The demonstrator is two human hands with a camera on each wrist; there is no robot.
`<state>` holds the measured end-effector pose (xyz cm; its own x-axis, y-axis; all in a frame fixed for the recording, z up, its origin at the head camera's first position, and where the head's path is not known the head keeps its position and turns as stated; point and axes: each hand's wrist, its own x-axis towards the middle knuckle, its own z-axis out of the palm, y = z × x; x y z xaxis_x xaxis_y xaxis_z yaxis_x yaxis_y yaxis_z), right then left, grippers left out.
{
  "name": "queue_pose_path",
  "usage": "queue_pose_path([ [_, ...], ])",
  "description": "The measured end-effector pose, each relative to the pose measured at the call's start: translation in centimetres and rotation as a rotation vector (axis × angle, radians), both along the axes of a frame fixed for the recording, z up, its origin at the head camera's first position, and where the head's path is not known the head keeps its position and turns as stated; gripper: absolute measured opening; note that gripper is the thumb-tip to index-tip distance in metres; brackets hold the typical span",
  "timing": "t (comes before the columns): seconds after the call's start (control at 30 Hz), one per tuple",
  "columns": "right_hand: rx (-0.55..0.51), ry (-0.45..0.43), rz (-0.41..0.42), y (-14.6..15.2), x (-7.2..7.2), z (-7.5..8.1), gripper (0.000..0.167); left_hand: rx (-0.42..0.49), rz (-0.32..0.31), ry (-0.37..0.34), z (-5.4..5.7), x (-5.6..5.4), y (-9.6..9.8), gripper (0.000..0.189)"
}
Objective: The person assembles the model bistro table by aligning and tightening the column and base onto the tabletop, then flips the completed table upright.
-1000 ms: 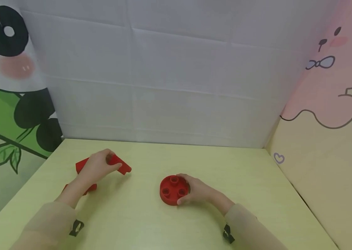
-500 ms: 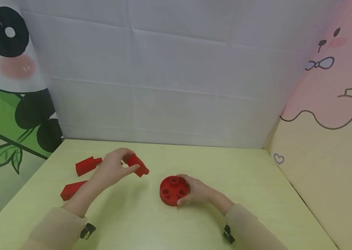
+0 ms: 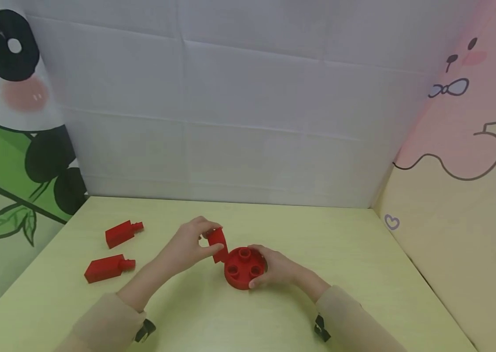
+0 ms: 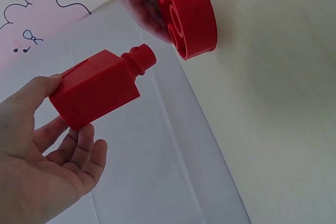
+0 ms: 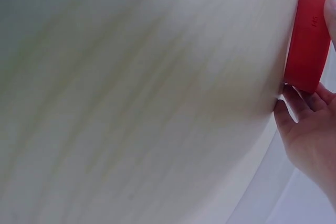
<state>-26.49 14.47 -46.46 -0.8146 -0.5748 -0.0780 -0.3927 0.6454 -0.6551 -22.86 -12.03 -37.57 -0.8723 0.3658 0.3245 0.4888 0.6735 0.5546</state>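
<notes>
My left hand [image 3: 190, 244] pinches a red block with a knobbed peg [image 4: 97, 86] between thumb and fingers, above the table. In the left wrist view its ringed peg points toward a red round base [image 4: 194, 17], with a gap between them. The round base [image 3: 242, 281] lies on the table and has several raised round sockets on top. My right hand [image 3: 278, 268] grips its right edge, thumb in front and fingers behind. In the right wrist view the fingers [image 5: 294, 103] curl round the base's side wall [image 5: 310, 38].
Two more red pegged blocks lie at the table's left, a farther one [image 3: 119, 234] and a nearer one [image 3: 104, 268], pegs pointing right. A white sheet [image 3: 239, 122] stands behind the table [image 3: 318, 234]. Printed cartoon panels flank both sides.
My left hand has carried the pegged block rightward, from above the two lying blocks to close by the round base. The right hand and the base have stayed in place.
</notes>
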Motion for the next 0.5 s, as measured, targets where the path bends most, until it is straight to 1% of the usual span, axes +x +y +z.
queue_pose_path([
  [0.27, -0.010, -0.021, 0.008, -0.1, 0.1, 0.2, 0.090, 0.005, -0.067, -0.006, -1.4, -0.6, 1.8, 0.039],
  [0.5, -0.006, -0.002, 0.025, 0.0, 0.0, 0.1, 0.090, -0.007, -0.081, -0.079, -2.4, -0.7, 3.0, 0.039],
])
